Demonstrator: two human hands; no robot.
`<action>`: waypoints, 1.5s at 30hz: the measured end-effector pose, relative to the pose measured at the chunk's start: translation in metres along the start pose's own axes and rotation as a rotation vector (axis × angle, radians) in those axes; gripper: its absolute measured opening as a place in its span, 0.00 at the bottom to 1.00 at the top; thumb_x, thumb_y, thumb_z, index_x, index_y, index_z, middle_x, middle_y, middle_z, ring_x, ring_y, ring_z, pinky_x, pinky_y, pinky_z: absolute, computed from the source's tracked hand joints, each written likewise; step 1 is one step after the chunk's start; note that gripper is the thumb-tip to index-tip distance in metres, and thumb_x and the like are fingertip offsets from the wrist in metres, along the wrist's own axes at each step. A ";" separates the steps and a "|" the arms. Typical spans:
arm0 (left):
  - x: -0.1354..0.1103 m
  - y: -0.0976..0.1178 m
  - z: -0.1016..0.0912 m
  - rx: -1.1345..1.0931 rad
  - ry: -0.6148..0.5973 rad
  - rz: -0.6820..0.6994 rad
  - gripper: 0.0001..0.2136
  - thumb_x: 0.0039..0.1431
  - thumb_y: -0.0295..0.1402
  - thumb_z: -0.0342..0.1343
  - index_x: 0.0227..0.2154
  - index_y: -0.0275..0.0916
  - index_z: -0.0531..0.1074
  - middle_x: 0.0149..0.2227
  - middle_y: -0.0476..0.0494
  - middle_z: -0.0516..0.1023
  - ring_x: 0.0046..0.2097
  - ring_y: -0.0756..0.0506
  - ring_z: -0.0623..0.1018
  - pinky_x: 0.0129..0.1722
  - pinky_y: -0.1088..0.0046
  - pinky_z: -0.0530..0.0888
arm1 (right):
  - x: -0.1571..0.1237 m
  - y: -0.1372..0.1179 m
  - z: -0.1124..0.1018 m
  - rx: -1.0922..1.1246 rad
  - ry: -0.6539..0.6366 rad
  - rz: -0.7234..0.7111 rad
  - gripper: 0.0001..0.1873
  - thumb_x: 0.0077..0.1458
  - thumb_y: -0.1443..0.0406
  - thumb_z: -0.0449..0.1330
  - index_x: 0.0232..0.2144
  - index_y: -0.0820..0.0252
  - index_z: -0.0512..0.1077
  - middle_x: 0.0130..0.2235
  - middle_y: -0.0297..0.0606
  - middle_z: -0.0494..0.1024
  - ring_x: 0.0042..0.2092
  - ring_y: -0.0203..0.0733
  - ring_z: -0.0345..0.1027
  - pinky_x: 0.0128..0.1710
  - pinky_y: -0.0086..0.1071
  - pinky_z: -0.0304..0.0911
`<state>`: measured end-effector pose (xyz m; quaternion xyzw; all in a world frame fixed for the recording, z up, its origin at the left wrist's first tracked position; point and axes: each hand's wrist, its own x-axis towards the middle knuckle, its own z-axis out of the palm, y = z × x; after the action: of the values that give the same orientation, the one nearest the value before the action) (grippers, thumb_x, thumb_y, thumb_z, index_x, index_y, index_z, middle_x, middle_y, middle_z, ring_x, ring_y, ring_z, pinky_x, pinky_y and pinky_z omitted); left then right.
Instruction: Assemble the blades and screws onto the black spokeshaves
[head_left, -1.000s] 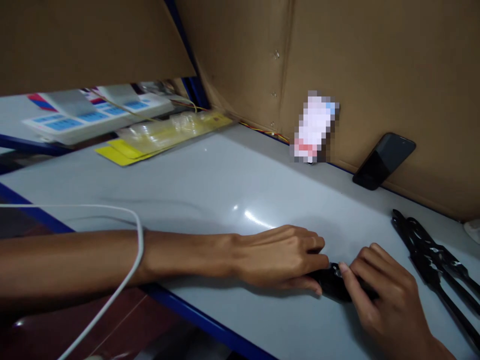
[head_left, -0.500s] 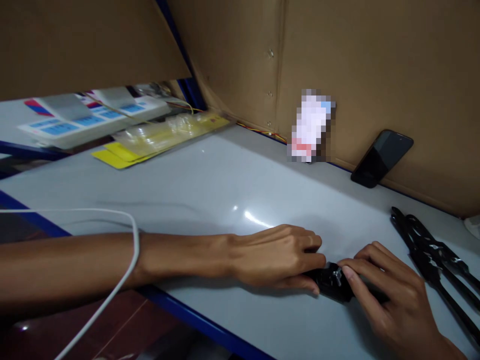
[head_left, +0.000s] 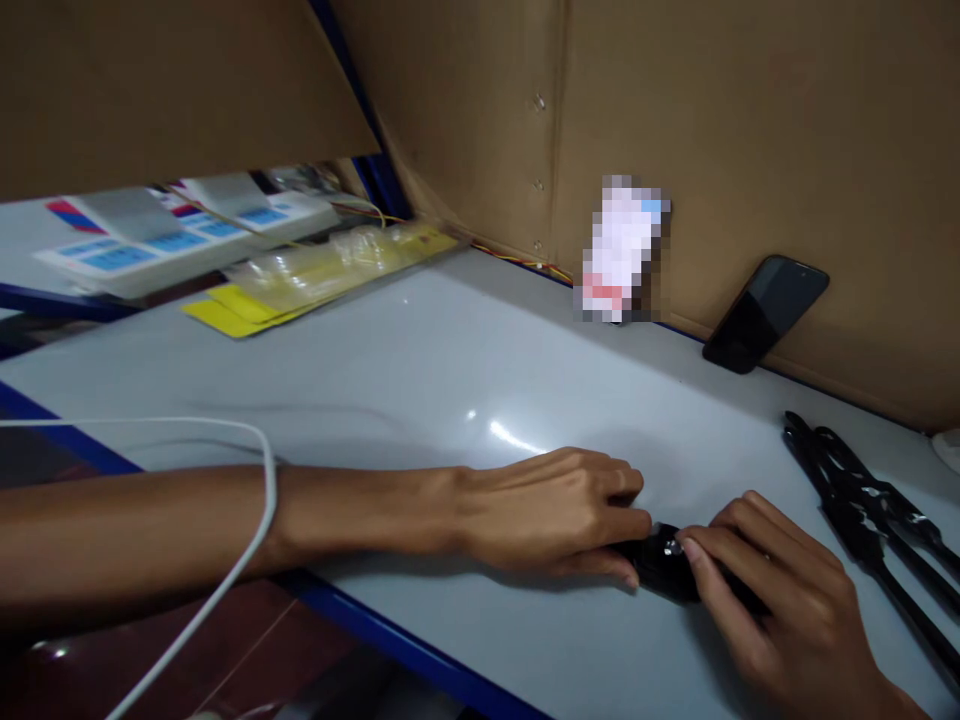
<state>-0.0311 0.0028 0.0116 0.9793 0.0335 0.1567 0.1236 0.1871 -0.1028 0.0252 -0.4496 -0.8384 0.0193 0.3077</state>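
On the table lies a dark, glossy black plastic part with a small shiny metal wing nut on top. My left hand rests on the table from the left and grips the part's near end between thumb and fingers. My right hand comes in from the right, with thumb and index fingertip pinched at the wing nut. Its other fingers are curled, and they hide the part's right end. Several similar long black parts with shiny fittings lie to the right of this hand.
A black phone and a blurred-out upright item lean on the cardboard wall. Yellow sheets in clear plastic and a white box strip lie back left. A white cable crosses over my left forearm.
My right fingertips have shifted slightly at the wing nut, which looks turned and shows less of its wings. The left hand stays in place.
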 end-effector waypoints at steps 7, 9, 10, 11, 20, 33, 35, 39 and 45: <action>-0.001 0.000 0.001 0.000 0.016 0.015 0.11 0.67 0.39 0.59 0.35 0.35 0.74 0.31 0.46 0.70 0.29 0.47 0.68 0.30 0.70 0.68 | 0.000 -0.002 0.001 0.060 -0.021 -0.043 0.08 0.61 0.77 0.58 0.35 0.63 0.74 0.28 0.35 0.68 0.31 0.36 0.57 0.29 0.32 0.57; -0.001 0.000 0.001 0.003 0.011 0.011 0.11 0.67 0.39 0.59 0.34 0.35 0.74 0.32 0.45 0.71 0.30 0.47 0.68 0.30 0.70 0.68 | 0.000 -0.001 0.001 -0.013 -0.002 -0.045 0.07 0.61 0.77 0.59 0.37 0.65 0.75 0.28 0.36 0.69 0.31 0.36 0.57 0.30 0.34 0.57; -0.001 0.000 0.001 0.006 0.006 0.008 0.11 0.67 0.39 0.59 0.34 0.35 0.74 0.32 0.45 0.71 0.30 0.47 0.68 0.30 0.70 0.68 | -0.001 -0.001 0.001 -0.044 0.008 -0.041 0.07 0.61 0.77 0.59 0.36 0.65 0.75 0.28 0.36 0.69 0.31 0.37 0.57 0.31 0.34 0.57; 0.000 0.000 0.000 0.007 0.001 0.010 0.11 0.67 0.39 0.59 0.34 0.35 0.74 0.32 0.45 0.71 0.30 0.47 0.68 0.30 0.70 0.69 | -0.001 -0.001 0.001 -0.054 0.011 -0.039 0.07 0.60 0.77 0.59 0.34 0.65 0.75 0.28 0.36 0.68 0.31 0.37 0.57 0.31 0.35 0.57; 0.000 0.000 0.000 0.010 -0.013 -0.001 0.11 0.67 0.39 0.59 0.35 0.35 0.74 0.32 0.45 0.71 0.30 0.47 0.69 0.31 0.70 0.69 | -0.004 -0.003 0.002 -0.103 0.017 -0.055 0.07 0.61 0.76 0.60 0.32 0.65 0.76 0.26 0.36 0.69 0.31 0.38 0.58 0.31 0.36 0.58; 0.000 0.001 0.000 0.000 0.010 0.008 0.11 0.69 0.39 0.57 0.35 0.35 0.74 0.32 0.45 0.70 0.30 0.47 0.68 0.30 0.70 0.69 | -0.001 -0.004 0.003 -0.042 0.008 -0.084 0.07 0.62 0.76 0.59 0.36 0.65 0.76 0.26 0.35 0.69 0.30 0.37 0.57 0.30 0.33 0.59; -0.001 0.000 0.001 -0.003 0.020 0.007 0.12 0.69 0.39 0.56 0.35 0.35 0.74 0.32 0.45 0.70 0.30 0.47 0.68 0.30 0.70 0.69 | -0.002 -0.004 0.005 -0.088 0.013 -0.087 0.07 0.62 0.76 0.59 0.39 0.66 0.76 0.27 0.36 0.70 0.30 0.37 0.58 0.31 0.34 0.60; -0.001 -0.001 0.002 -0.008 0.018 0.012 0.12 0.69 0.40 0.56 0.35 0.35 0.74 0.32 0.45 0.70 0.30 0.47 0.68 0.30 0.70 0.69 | -0.003 -0.004 0.003 -0.189 0.036 -0.114 0.06 0.61 0.76 0.59 0.39 0.68 0.76 0.27 0.36 0.70 0.31 0.38 0.59 0.31 0.35 0.59; -0.001 0.000 0.000 0.033 0.009 0.000 0.11 0.68 0.39 0.58 0.35 0.35 0.73 0.33 0.45 0.72 0.30 0.47 0.69 0.30 0.70 0.70 | -0.006 0.006 -0.019 -0.167 -0.068 -0.027 0.09 0.65 0.72 0.56 0.34 0.62 0.74 0.30 0.36 0.72 0.32 0.38 0.65 0.32 0.33 0.62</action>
<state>-0.0320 0.0027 0.0108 0.9805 0.0366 0.1607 0.1074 0.2040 -0.1081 0.0354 -0.4616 -0.8529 -0.0396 0.2406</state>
